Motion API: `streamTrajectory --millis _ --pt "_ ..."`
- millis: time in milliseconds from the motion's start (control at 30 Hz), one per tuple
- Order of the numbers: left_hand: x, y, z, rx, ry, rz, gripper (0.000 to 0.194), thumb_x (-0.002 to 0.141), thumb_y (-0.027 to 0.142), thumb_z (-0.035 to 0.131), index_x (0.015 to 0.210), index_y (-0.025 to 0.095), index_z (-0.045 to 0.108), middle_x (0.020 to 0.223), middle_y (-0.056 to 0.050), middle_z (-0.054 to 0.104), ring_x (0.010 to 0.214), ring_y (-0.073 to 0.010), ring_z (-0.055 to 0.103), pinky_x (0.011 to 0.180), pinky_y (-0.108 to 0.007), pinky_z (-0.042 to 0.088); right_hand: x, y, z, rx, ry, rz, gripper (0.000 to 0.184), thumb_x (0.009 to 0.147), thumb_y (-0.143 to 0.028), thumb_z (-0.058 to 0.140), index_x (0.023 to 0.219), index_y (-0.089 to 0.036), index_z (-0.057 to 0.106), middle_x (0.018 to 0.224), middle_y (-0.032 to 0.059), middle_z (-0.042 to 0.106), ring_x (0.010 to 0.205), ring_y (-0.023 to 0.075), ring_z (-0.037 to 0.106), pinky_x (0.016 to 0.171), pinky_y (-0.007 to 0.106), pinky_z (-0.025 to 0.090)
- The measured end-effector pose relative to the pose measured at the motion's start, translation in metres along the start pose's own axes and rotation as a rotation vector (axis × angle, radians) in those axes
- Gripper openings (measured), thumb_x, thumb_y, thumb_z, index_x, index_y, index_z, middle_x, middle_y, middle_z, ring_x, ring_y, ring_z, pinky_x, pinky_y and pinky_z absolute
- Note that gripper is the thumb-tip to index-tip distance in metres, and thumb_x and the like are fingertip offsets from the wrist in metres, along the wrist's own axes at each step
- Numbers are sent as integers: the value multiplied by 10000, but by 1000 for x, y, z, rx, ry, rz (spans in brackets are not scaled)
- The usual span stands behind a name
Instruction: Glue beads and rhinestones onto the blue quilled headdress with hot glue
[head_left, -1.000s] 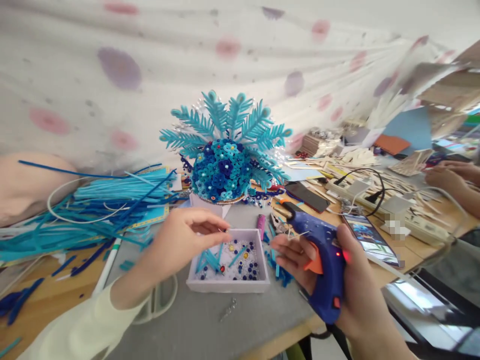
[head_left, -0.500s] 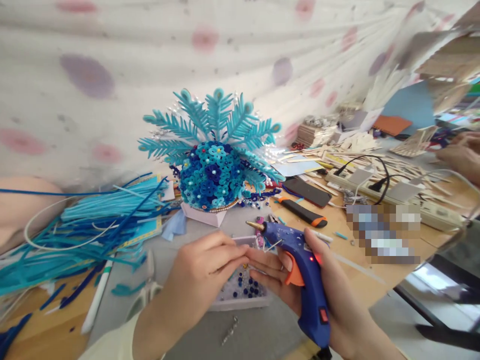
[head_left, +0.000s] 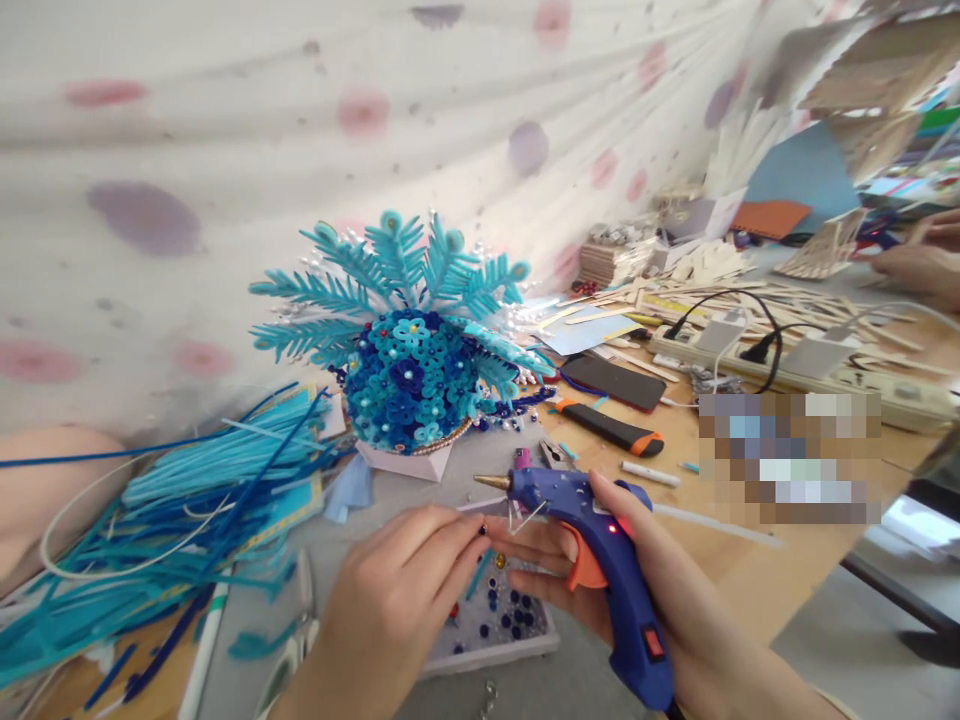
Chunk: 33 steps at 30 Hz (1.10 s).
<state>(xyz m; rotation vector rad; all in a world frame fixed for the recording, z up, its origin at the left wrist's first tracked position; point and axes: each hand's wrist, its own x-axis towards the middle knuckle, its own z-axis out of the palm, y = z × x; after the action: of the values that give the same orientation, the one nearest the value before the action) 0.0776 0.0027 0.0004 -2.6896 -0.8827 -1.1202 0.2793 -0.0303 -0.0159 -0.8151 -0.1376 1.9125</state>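
Note:
My right hand [head_left: 645,560] is wrapped round a blue hot glue gun [head_left: 574,500] with an orange trigger and a lit red light. Its metal nozzle points left. A small dark bead [head_left: 484,529] shows at the pinched fingertips of my left hand [head_left: 409,590], which meet the right fingertips. Below both hands lies a white tray [head_left: 510,655] with dark blue beads and a few gold ones. Beyond them, a headdress-like piece [head_left: 412,380] covered in blue flowers, with feathery turquoise fronds fanned above, rests on a white box [head_left: 409,462].
Blue and turquoise chenille stems [head_left: 217,470] lie heaped at left, with scissors [head_left: 296,630] nearby. To the right are a utility knife [head_left: 611,427], a dark phone [head_left: 611,383], pliers [head_left: 553,452], a power strip [head_left: 855,390] and wooden sticks. Another person's hand [head_left: 922,260] is at far right.
The view has shifted, so the flower piece sits lower and further left. A dark bead is now visible at my left fingertips. The glue gun stays in my right hand.

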Motion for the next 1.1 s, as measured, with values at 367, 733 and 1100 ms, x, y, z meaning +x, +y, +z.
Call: streamTrajectory --millis 367,733,1100 --pt "10 17 -4 -726 209 -823 250 697 73 758 764 311 793 775 54 775 687 -110 731 672 -150 599 -2 -3 -22 -510 -40 -271 645 846 -784 520 600 -200 641 567 39 597 402 104 365 371 259 292" --pt "3 -4 -1 -949 133 -741 219 741 98 796 816 304 802 849 14 713 730 -93 666 656 -152 569 -9 -2 -30 -844 -16 -274 804 792 -903 319 557 -192 614 574 55 548 480 143 419 406 258 284" --pt "-4 -6 3 -943 141 -709 169 780 155 810 861 304 807 943 -17 671 828 -118 662 661 -171 578 -18 -8 -13 -850 13 -256 733 783 -853 409 502 -189 543 532 47 512 469 139 415 417 259 256"
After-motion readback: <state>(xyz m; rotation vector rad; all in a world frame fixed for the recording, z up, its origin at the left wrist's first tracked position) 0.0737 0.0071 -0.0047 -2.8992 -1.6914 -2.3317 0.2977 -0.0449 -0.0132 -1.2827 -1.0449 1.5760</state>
